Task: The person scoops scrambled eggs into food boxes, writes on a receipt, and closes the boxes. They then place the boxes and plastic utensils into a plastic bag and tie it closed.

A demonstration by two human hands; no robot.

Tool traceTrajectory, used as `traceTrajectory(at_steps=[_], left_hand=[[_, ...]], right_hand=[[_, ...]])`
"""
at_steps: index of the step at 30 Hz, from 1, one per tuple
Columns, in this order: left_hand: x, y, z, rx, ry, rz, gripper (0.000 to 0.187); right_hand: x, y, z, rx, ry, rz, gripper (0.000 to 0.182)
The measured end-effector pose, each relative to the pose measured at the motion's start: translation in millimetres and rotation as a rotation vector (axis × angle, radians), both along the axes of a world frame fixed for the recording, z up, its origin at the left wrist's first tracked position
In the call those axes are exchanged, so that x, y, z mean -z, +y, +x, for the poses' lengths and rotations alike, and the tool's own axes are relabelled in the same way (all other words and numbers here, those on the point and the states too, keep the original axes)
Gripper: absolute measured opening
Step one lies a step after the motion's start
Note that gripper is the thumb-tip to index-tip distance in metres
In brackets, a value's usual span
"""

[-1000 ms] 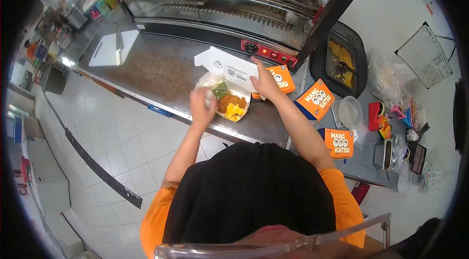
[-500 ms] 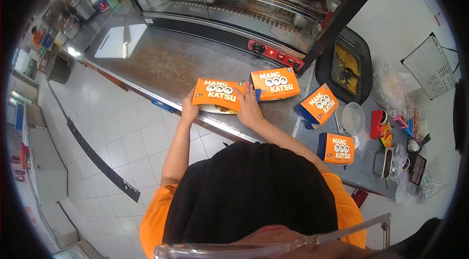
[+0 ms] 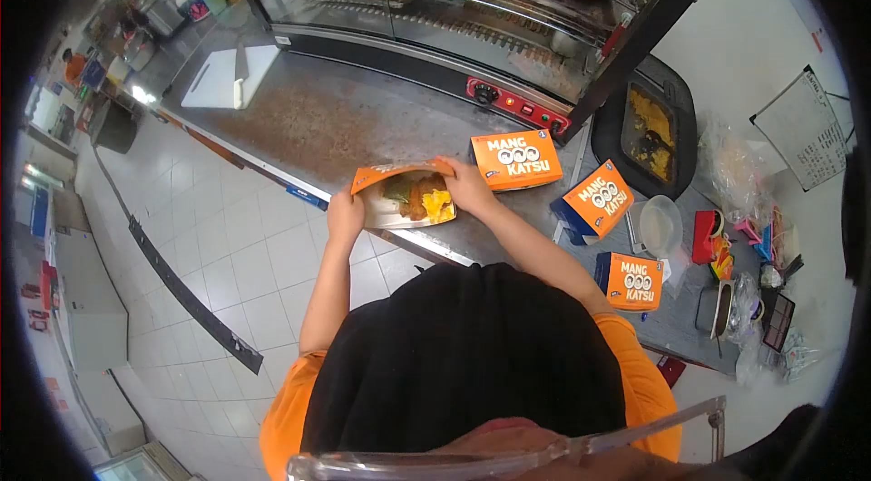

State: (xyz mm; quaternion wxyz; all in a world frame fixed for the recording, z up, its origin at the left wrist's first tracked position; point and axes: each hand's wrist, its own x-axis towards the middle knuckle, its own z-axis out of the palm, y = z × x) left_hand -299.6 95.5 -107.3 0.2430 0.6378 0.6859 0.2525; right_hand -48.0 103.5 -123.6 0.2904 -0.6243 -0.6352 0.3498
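At the counter's front edge, an orange food box (image 3: 391,176) has its lid partly raised. Inside show browned food (image 3: 413,205), something green and a yellow portion (image 3: 437,205). My left hand (image 3: 345,216) grips the box's left side, and my right hand (image 3: 466,185) holds the lid at its right corner. Just right of my right hand is a closed orange box (image 3: 515,160) with "MANG KATSU" printed on it. Two more such boxes, one tilted (image 3: 596,201) and one lower down (image 3: 632,281), lie further right.
Behind the counter (image 3: 299,113) stands a glass display warmer (image 3: 508,27). A knife (image 3: 239,82) lies on a white cutting board (image 3: 216,82) at the left. To the right are a black tray of yellow food (image 3: 655,132), a round clear container (image 3: 657,225) and plastic bags (image 3: 735,163).
The box's lid, lying nearly down before, has been lifted at the front, so the food inside shows. My right hand has moved slightly up and to the right along the lid.
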Motion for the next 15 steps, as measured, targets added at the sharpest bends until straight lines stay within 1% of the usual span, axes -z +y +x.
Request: traceTrajectory(at_steps=[1, 3, 5, 6, 7, 8, 9, 10, 12, 13, 14, 15], left_hand=[[-1, 2, -1, 0.012, 0.055, -0.025, 0.031], [2, 4, -2, 0.018, 0.080, -0.027, 0.032], [0, -3, 2, 0.032, -0.012, 0.009, 0.041], [-3, -6, 2, 0.032, -0.013, 0.009, 0.041], [-8, -11, 2, 0.094, -0.002, -0.053, 0.049], [-10, -17, 2, 0.157, 0.009, -0.116, 0.061], [-5, -23, 2, 0.156, 0.006, -0.120, 0.061], [3, -27, 1, 0.238, -0.060, -0.115, 0.070], [16, -35, -3, 0.398, -0.184, -0.083, 0.093], [14, -35, -5, 0.399, -0.182, -0.081, 0.093], [12, -36, -6, 0.433, -0.243, -0.100, 0.096], [11, -36, -7, 0.468, -0.304, -0.120, 0.099]], right_hand=[[-3, 3, 0, -0.004, -0.006, 0.040, 0.044], [-11, 4, 4, -0.006, 0.010, 0.006, 0.042], [-9, -2, 9, -0.081, -0.011, 0.056, 0.047], [-8, -4, 14, -0.161, -0.065, -0.060, 0.054], [-6, -9, 14, -0.161, -0.066, -0.063, 0.054], [-4, -17, 13, -0.173, -0.077, 0.025, 0.063], [-2, -24, 14, -0.185, -0.088, 0.113, 0.074], [1, -26, 17, -0.256, -0.170, 0.144, 0.089], [5, -34, 23, -0.282, -0.191, 0.166, 0.089], [0, -36, 22, -0.304, -0.207, 0.188, 0.090], [-4, -37, 22, -0.301, -0.205, 0.189, 0.090], [-10, -38, 23, -0.315, -0.052, 0.070, 0.085]])
